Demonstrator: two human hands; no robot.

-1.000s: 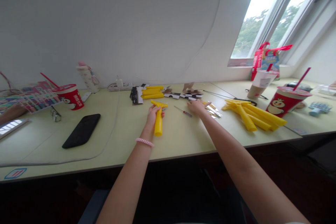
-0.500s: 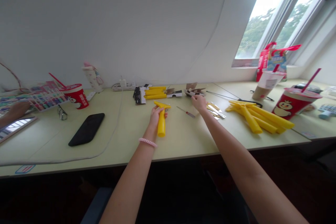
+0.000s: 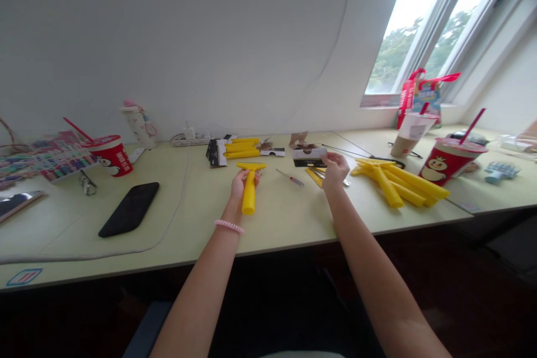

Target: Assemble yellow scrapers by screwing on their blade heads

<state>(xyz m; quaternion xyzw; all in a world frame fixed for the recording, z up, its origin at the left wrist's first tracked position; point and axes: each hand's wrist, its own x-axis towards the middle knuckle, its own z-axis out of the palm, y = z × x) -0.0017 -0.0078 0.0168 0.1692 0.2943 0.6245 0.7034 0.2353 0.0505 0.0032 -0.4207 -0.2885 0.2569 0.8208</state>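
My left hand is closed around a yellow T-shaped scraper, its head pointing away from me and its handle toward me. My right hand pinches a black-and-white cardboard sleeve by its right end, lifted above the table. Below and behind that hand lie flat metal and yellow strips, partly covered. A small screwdriver rests between my hands. To the right sits a pile of yellow scrapers. More yellow handles lie with black-and-white cards at the back.
On the left are a black phone, a red cup and a rack of coloured items. A cable crosses the table. Another red cup and a milky drink stand on the right. A power strip lies by the wall.
My right hand has picked up the cardboard sleeve from the back of the table and brought it nearer. My left hand keeps hold of the scraper. The other person's hand at far left has left view.
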